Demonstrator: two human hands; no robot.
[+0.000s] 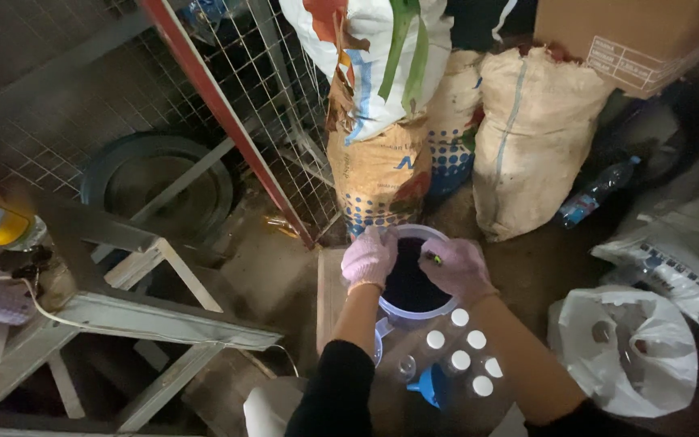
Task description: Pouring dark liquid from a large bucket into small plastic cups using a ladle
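Note:
A white bucket holding dark liquid stands on the floor below me. My left hand, in a pale pink glove, grips the bucket's left rim. My right hand, also gloved, rests on the right rim and pinches a small dark and yellow-green object over the liquid. Several small bottles with white caps stand in a cluster just in front of the bucket. A blue funnel lies beside them, and a clear uncapped bottle stands to its left.
Filled sacks lean behind the bucket, under a cardboard box. A wire mesh panel with a red frame and a black tyre are at left. A metal stand fills the lower left. White plastic bags lie at right.

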